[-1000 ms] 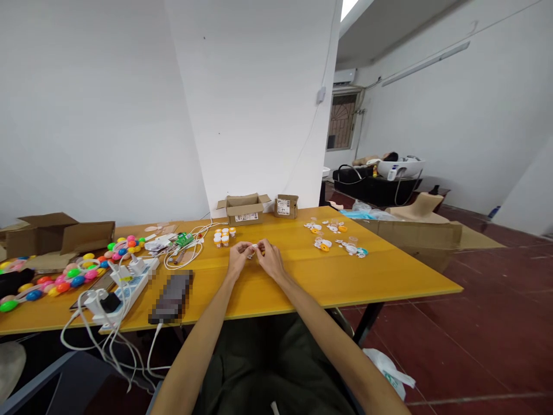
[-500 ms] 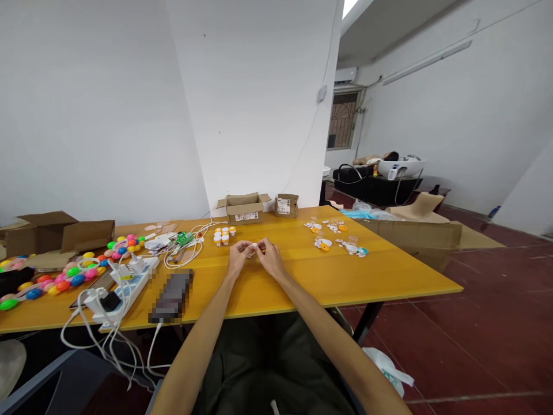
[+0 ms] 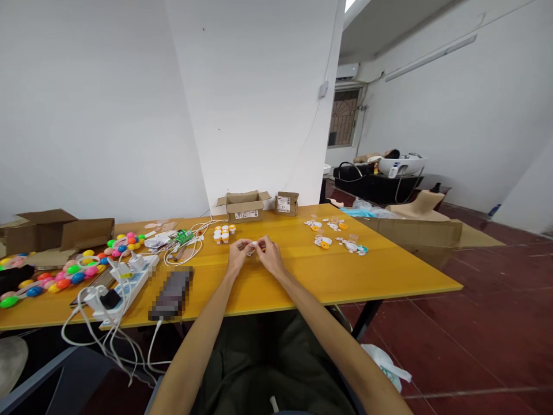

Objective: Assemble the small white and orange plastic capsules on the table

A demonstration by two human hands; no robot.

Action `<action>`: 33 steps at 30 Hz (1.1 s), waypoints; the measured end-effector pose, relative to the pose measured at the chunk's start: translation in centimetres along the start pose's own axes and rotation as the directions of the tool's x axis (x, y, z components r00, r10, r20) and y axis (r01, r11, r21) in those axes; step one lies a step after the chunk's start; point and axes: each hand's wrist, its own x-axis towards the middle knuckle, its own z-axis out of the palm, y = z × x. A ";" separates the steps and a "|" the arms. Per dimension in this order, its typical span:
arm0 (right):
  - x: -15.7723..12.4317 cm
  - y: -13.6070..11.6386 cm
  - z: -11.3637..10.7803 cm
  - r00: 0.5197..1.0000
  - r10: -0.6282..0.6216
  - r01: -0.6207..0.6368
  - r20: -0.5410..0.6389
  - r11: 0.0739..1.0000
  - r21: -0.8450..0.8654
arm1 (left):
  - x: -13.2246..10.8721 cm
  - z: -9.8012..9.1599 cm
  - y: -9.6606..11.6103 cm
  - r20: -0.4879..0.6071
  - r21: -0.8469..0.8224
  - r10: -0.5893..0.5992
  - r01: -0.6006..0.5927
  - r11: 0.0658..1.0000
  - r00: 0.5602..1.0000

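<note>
Over the middle of the yellow table, my left hand and my right hand come together, fingertips pinched. Between them is a small white plastic part with dark spots, its exact kind too small to make out. Both hands grip it from opposite sides. Just behind my left hand stands a cluster of small white jars with orange bands. To the right of my right hand lie loose groups of little white, clear, orange and teal parts.
Two cardboard boxes, an open one and a smaller one, stand at the back edge. On the left are a phone, a power strip with trailing cables, a green circuit board and strings of coloured balls.
My hands keep their pinch on the white part, with only a slight shift of the right fingers. The view has tilted a little; the table items stay put.
</note>
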 end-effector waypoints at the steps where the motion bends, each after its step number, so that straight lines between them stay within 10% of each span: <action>1: 0.0 0.0 0.0 1.000 0.001 -0.001 -0.002 1.000 0.002 | 0.0 0.0 0.0 0.000 0.000 -0.001 0.001 1.000 1.000; 33: 0.2 0.3 0.1 0.999 -0.019 0.016 0.043 0.998 0.066 | 0.1 -0.1 0.0 -0.007 0.012 -0.036 0.036 0.999 0.999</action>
